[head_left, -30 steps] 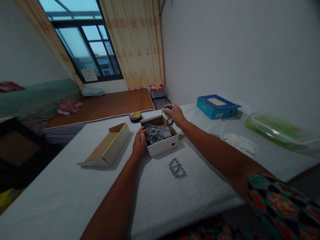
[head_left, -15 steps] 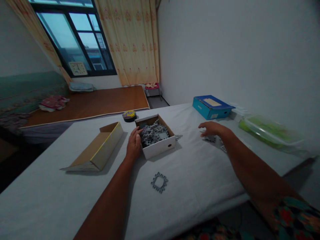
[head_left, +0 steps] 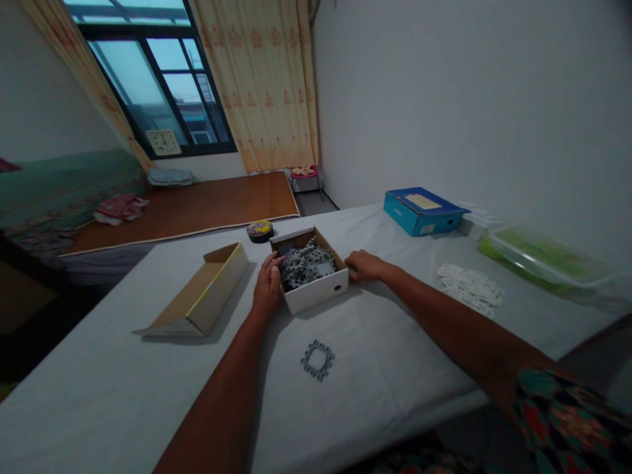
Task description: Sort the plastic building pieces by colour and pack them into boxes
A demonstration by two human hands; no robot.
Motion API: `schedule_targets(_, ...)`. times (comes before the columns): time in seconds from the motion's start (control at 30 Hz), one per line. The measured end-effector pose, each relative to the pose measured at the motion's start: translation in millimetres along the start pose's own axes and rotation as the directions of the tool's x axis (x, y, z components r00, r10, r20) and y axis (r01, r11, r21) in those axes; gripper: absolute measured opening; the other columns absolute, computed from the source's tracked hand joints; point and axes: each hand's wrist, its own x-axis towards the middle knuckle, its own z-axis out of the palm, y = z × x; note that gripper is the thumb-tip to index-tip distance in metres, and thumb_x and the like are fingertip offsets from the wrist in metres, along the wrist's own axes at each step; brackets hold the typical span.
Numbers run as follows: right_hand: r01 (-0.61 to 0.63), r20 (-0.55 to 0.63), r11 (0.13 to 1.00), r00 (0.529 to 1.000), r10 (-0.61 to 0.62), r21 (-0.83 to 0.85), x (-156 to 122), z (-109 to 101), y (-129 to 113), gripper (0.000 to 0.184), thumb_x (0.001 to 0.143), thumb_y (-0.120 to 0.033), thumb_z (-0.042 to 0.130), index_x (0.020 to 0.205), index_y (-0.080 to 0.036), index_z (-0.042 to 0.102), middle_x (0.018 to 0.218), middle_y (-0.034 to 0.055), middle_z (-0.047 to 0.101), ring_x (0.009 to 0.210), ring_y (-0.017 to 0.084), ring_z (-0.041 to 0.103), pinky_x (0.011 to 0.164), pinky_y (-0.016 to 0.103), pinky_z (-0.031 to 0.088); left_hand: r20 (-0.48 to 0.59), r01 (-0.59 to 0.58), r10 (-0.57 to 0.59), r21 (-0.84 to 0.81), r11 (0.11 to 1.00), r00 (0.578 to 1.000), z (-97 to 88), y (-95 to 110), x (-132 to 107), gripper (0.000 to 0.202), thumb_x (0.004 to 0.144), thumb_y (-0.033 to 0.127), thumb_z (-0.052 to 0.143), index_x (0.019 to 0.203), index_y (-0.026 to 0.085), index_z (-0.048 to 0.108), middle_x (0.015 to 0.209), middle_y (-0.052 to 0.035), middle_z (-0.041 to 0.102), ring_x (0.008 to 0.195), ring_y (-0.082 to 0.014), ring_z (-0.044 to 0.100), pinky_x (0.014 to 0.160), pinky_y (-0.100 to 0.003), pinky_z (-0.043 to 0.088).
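An open white cardboard box (head_left: 316, 294) full of grey interlocking plastic pieces (head_left: 307, 263) stands mid-table. My left hand (head_left: 267, 283) holds the box's left side, fingers curled at the rim. At the opposite side is my right hand (head_left: 363, 265), its fingers closed low against the wall; whatever they grip is hidden. A single grey square piece (head_left: 317, 360) with a toothed edge and an open middle lies flat on the cloth in front of the box.
Left of the box lies a box lid (head_left: 217, 293), tilted on its side. Behind stands a round black and yellow tin (head_left: 259, 230). To the right are a blue box (head_left: 424, 212), a pile of white pieces (head_left: 471, 288) and a clear plastic container (head_left: 543, 257) with green contents.
My right hand has moved left, from the open cloth to the box's right side. The grey pieces seen beside the box and near that hand no longer show. My left hand stays at the box.
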Motion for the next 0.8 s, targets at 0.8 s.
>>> schedule_targets(0.8, 0.580, 0.004, 0.663, 0.751, -0.660, 0.474, -56.4, -52.5, -137.1, 0.026, 0.088, -0.033, 0.066, 0.112, -0.025, 0.067, 0.108, 0.0044, 0.068, 0.098, 0.019, 0.061, 0.085, 0.030, 0.047, -0.002, -0.010, 0.010, 0.028, 1.000, 1.000, 3.4, 1.1, -3.2, 0.049, 0.100, 0.045, 0.027, 0.122, 0.021, 0.064, 0.144, -0.0109, 0.051, 0.136, -0.0237, 0.044, 0.117, -0.045, 0.031)
